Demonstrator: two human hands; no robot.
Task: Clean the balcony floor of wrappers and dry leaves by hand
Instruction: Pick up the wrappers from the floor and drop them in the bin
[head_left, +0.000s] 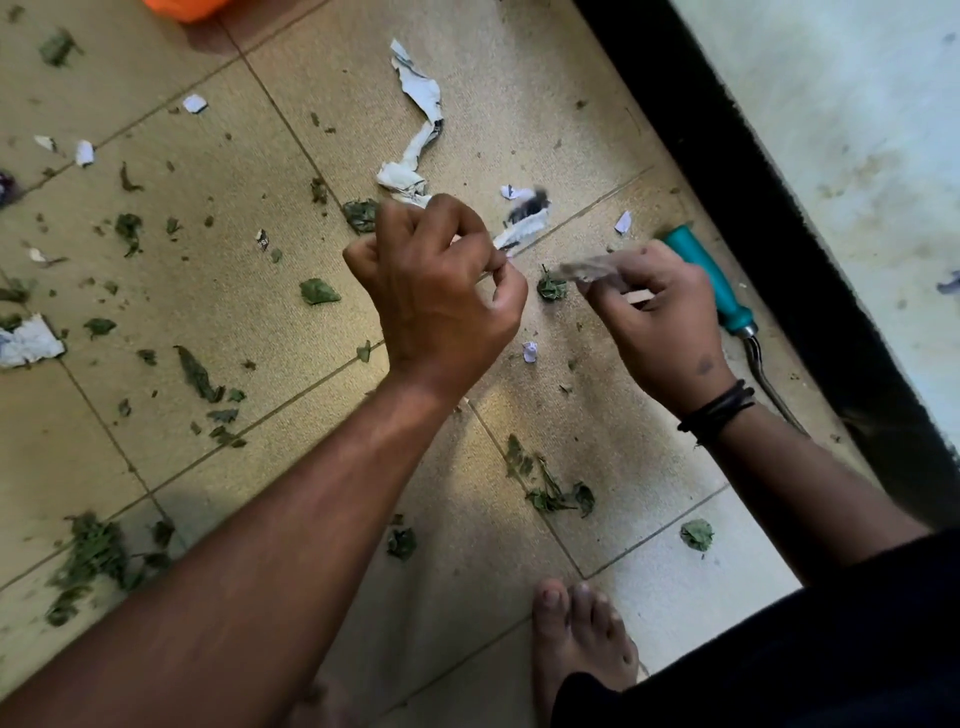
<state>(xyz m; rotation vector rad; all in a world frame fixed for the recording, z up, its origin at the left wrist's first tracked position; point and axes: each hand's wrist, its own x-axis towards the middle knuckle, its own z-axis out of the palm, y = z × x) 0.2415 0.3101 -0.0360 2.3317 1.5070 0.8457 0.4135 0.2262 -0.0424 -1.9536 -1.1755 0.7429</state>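
A bare foot (582, 654) stands on the tiled floor (249, 332) nearest the camera, with green leaf fragments close around it: one leaf (696, 534) to its right, a cluster (550, 488) just ahead, a heavier pile (93, 561) to the left.

The left hand (441, 291) is curled tight, thumb against forefinger; a torn white wrapper piece (522, 231) shows just beyond the knuckles, but whether the pinch reaches it cannot be told. The right hand (654, 317), with a black band (719, 410) at the wrist, has its fingers bent round a blurred greyish scrap (589, 269). A crumpled leaf (550, 288) lies on the floor between the two hands.

Just beside the right hand a teal-handled tool (711, 280) lies along the black threshold (753, 218).

Farther off, a long twisted wrapper (421, 130) and small paper bits (195, 104) remain, and an orange object (182, 8) sits at the top edge.

Risks, as judged:
- The dry leaves look brittle; a hard pinch would likely crumble them into smaller fragments.
- Both hands appear occupied, so collected scraps could slip out when reaching for more.
- The metal end of the tool lies close to the bare foot; a step sideways could land on it.
- Most litter remains; small bits near the threshold are easily missed.
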